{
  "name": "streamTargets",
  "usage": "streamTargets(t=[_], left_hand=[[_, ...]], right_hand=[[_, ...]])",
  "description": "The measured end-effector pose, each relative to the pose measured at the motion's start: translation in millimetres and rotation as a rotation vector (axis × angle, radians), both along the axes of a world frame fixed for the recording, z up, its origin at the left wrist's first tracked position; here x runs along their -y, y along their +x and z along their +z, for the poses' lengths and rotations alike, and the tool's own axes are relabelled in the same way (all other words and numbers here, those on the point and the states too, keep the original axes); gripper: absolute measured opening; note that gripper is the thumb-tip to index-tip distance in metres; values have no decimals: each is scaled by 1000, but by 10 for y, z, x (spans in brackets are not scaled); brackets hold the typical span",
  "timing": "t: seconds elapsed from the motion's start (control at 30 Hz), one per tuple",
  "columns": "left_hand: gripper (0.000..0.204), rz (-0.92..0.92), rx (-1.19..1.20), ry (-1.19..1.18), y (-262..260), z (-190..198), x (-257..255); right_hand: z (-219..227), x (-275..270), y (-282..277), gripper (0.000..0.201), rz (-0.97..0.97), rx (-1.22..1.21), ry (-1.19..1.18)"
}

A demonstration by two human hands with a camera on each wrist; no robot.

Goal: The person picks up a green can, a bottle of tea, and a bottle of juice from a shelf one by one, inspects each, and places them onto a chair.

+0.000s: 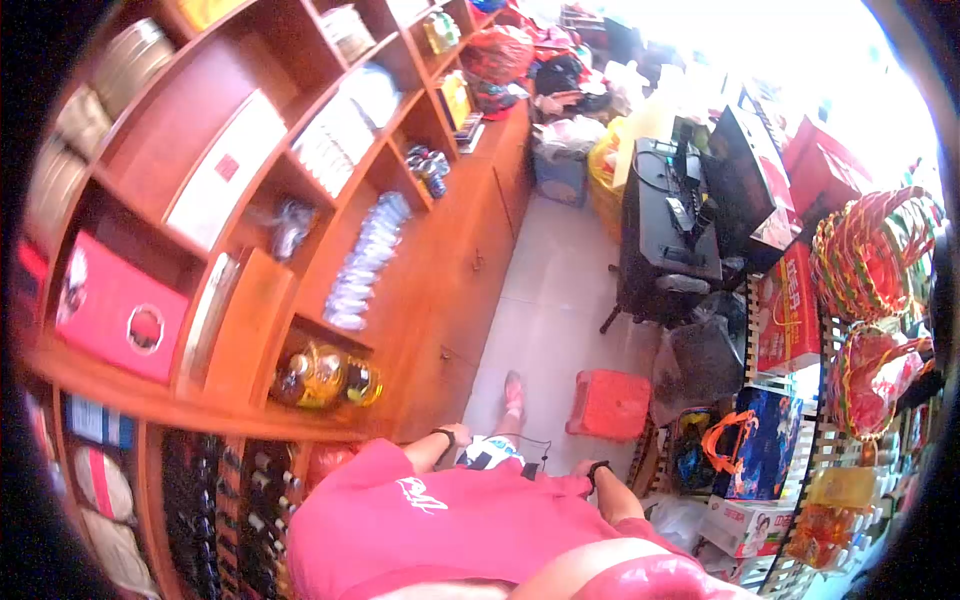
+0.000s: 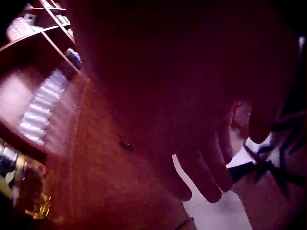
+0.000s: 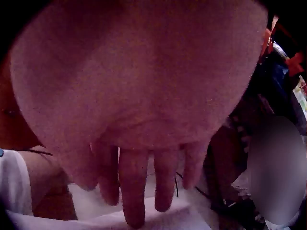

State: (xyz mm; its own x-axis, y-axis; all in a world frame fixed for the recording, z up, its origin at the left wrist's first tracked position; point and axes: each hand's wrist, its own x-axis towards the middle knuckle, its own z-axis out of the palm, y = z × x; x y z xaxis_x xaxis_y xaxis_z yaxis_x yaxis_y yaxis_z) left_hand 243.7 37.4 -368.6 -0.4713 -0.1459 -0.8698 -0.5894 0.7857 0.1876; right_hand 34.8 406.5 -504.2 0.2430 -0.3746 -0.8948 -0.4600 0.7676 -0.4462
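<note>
In the head view the left hand (image 1: 456, 434) is beside the patterned shorts (image 1: 490, 450), below the wooden cabinet. The right hand (image 1: 583, 469) hangs on the other side of the body, near a red stool (image 1: 610, 405). The dark left hand (image 2: 192, 110) fills much of the left wrist view, its fingers relaxed and slightly spread, with nothing visible in them. The right wrist view shows the right hand (image 3: 139, 105) with fingers pointing down, relaxed and holding nothing visible. White cloth (image 3: 17, 182) lies to its left in that view.
Wooden shelves (image 1: 405, 105) with boxes, bottles and a row of plastic-wrapped items line the left. A black desk (image 1: 650, 240) with a monitor, bags, woven baskets (image 1: 865, 260) and boxes crowd the right. Pale floor (image 1: 550, 290) runs between them.
</note>
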Motion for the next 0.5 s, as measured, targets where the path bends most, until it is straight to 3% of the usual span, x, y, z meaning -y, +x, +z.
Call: streamTargets(t=[0.03, 0.07, 0.17, 0.23, 0.37, 0.43, 0.5], left_hand=[[43, -76, 27, 48, -210, -32, 81], [40, -8, -42, 130, -287, -493, 184], [43, 122, -40, 79, -1053, -666, 596], [47, 13, -228, 115, -1556, -687, 1099], [44, -107, 66, 200, -2574, -923, 2190], [35, -139, -36, -104, -3024, -906, 2569], [31, 212, -104, 27, -3409, -869, 2959]], right_hand=[[37, 91, -88, 38, 1, 46, 9], [-33, 180, -193, 37, -1, 54, -26], [-303, 608, -671, 32, 26, 28, -156], [-436, 1028, -1089, 29, 77, -15, -285], [-975, 2005, -1909, 24, 405, -153, -779], [19, 2758, -2559, 28, 694, -294, -649], [1135, 3497, -3026, 33, 951, -430, -572]])
